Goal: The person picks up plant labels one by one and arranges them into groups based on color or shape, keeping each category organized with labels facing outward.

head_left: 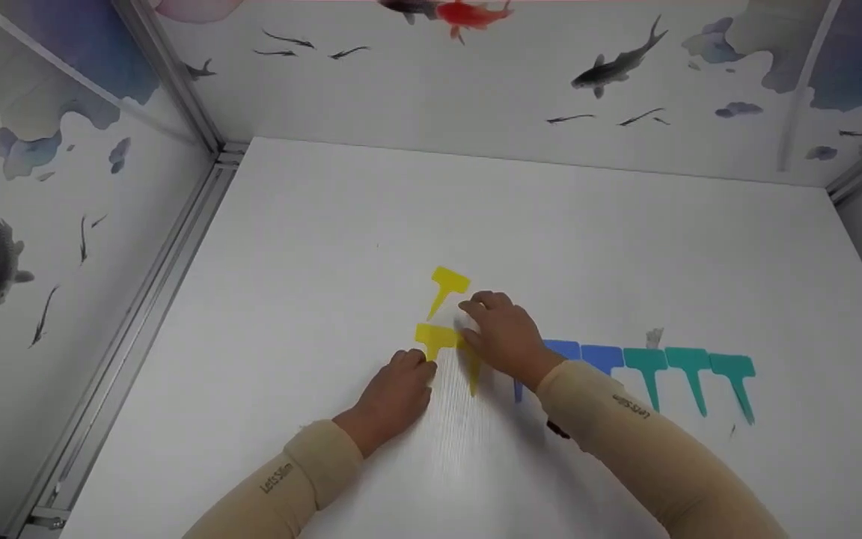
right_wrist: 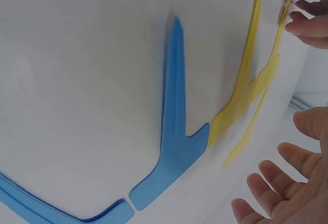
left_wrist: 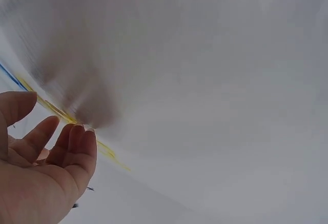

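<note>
T-shaped plant labels lie in a row on the white table [head_left: 311,247]. At the row's left end is a yellow label [head_left: 435,337], and my left hand [head_left: 393,389] touches its stem with its fingertips. In the left wrist view the thumb of that hand [left_wrist: 56,167] stands apart from the fingers. A second yellow label [right_wrist: 233,103] sits beside it, against a blue label [right_wrist: 171,162]. My right hand [head_left: 506,333] hovers over this stretch, partly hiding it, fingers spread and relaxed with nothing in them. Above the row lies a separate yellow label [head_left: 450,282], tilted.
Further right the row goes on with blue labels [head_left: 601,356] and several green labels [head_left: 644,361], partly behind the right forearm. A small greyish mark [head_left: 654,337] shows above the green ones. Panels with painted fish [head_left: 614,69] border the table at the back and left.
</note>
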`<state>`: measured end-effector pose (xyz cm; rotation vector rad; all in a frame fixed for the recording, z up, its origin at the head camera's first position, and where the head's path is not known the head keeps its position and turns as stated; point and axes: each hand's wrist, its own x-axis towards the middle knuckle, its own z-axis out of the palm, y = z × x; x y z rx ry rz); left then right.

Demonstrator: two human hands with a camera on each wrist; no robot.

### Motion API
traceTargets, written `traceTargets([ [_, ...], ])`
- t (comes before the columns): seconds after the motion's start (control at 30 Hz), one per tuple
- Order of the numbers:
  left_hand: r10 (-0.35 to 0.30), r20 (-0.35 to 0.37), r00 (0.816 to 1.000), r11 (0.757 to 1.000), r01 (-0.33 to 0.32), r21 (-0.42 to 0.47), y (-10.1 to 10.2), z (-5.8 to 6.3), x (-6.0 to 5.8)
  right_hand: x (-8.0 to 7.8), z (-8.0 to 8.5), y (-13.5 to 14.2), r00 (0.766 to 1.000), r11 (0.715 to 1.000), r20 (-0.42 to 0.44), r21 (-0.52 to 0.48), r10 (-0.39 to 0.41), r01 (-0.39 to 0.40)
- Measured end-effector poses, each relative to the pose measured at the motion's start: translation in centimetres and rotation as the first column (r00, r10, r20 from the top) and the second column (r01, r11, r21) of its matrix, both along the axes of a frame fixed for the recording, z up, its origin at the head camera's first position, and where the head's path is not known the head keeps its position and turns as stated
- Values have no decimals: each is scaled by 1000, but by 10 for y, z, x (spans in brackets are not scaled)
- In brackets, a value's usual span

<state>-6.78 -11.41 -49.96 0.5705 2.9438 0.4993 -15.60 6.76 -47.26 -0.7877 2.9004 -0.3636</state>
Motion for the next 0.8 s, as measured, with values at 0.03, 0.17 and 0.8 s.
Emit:
traceTargets([
  [0.03,16,7,1000,1000,-16,7,-1,1,-1,2,0,0,1000,1000,6,8,-1,1],
  [0.17,82,55,995,996,-83,21,-6,5,-9,10,1,-1,999,999,32,30,-13,12],
  [0.8,263,86,961,963,-267,39,-15,15,-43,51,-9,-6,993,993,74,67,95,-100],
])
